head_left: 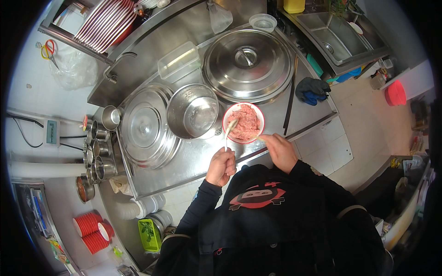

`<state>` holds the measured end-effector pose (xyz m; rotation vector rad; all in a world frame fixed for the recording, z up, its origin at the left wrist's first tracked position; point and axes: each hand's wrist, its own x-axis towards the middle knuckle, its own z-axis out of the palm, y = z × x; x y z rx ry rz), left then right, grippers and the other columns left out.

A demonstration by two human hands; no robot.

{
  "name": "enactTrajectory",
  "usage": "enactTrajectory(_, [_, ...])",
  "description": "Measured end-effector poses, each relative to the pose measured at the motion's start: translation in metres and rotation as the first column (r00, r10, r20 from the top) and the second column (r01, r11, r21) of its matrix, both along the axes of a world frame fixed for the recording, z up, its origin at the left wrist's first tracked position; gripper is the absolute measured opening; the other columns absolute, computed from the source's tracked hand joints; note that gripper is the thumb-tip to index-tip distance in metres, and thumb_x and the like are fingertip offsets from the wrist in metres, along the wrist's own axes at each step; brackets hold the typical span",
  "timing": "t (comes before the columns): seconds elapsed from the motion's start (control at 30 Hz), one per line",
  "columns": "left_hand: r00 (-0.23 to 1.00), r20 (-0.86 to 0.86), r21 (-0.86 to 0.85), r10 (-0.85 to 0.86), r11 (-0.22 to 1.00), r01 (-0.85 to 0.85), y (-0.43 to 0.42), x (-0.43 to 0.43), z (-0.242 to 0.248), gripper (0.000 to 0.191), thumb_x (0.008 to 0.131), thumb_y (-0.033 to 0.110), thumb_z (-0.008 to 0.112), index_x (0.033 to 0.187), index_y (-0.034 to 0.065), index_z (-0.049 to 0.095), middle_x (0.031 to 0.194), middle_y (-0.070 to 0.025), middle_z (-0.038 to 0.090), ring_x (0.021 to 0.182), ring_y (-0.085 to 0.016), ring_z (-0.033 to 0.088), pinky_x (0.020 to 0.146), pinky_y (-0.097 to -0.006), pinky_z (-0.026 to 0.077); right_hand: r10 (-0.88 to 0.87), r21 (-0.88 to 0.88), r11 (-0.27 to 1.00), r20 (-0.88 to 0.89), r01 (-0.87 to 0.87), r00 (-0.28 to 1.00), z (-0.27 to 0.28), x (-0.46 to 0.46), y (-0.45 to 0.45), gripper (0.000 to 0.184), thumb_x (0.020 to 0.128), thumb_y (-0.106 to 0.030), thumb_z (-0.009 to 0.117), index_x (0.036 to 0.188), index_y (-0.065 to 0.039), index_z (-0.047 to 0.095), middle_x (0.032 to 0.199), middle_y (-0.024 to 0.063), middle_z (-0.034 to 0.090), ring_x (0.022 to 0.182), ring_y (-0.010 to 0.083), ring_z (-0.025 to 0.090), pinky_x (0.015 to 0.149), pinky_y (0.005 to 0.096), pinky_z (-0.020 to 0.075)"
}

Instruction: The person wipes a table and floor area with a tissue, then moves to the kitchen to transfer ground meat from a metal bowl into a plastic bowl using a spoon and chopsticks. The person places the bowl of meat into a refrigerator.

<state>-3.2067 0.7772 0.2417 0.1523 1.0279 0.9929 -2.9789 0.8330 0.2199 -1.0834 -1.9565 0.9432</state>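
A white bowl with a red rim (225, 119) holds a mound of raw minced meat (246, 120). My left hand (222, 166) is closed around the handle of a spoon (230, 128), whose head rests on the meat at the bowl's left side. At the lower right of the rim is my right hand (280, 151), fingertips together beside a small pale, thin thing. Whether those fingers pinch that thing or the rim cannot be told. An open steel pot (193, 112) stands just left of the bowl.
A large lidded steel pot (248, 65), a round steel lid (141, 127), a clear plastic container (179, 62), dark chopsticks (291, 96) and a dark glove or cloth (312, 90) lie about the steel counter (155, 179). A tap (112, 74) is at the back left; steel cups stand left.
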Motion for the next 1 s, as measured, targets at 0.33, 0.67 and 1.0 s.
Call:
enactTrajectory(0.33, [0.896, 0.443, -0.045, 0.040, 0.999, -0.023, 0.002, -0.011, -0.004, 0.010, 0.090, 0.007, 0.043, 0.095, 0.0121, 0.051, 0.055, 0.0031, 0.034, 0.039, -0.008, 0.027, 0.039, -0.0247, 0.025, 0.070, 0.096, 0.992, 0.120, -0.082, 0.990, 0.007, 0.008, 0.006, 0.027, 0.087, -0.005, 0.058, 0.111, -0.013, 0.065, 0.079, 0.0096, 0.057, 0.075, 0.0302, 0.059, 0.065, 0.0404, 0.0479])
enactTrajectory(0.67, [0.924, 0.383, -0.054, -0.006, 0.998, 0.029, 0.001, -0.012, -0.004, 0.010, 0.088, 0.008, 0.043, 0.094, 0.0127, 0.048, 0.055, 0.0030, 0.034, 0.039, -0.009, 0.027, 0.040, -0.0251, 0.025, -0.017, 0.145, 0.989, 0.179, -0.010, 0.984, 0.009, 0.007, 0.016, 0.030, 0.085, -0.004, 0.057, 0.112, -0.015, 0.065, 0.079, 0.0082, 0.057, 0.075, 0.0285, 0.060, 0.064, 0.0406, 0.0493])
enactTrajectory(1.0, [0.958, 0.281, -0.079, -0.050, 0.994, 0.075, 0.002, -0.008, 0.001, 0.012, 0.086, 0.004, 0.041, 0.093, 0.0127, 0.045, 0.053, 0.0021, 0.031, 0.037, -0.009, 0.024, 0.037, -0.0258, 0.022, 0.000, 0.177, 0.983, 0.263, -0.048, 0.965, 0.010, 0.001, 0.026, 0.028, 0.085, -0.005, 0.057, 0.110, -0.013, 0.065, 0.076, 0.0097, 0.056, 0.071, 0.0306, 0.059, 0.061, 0.0411, 0.0480])
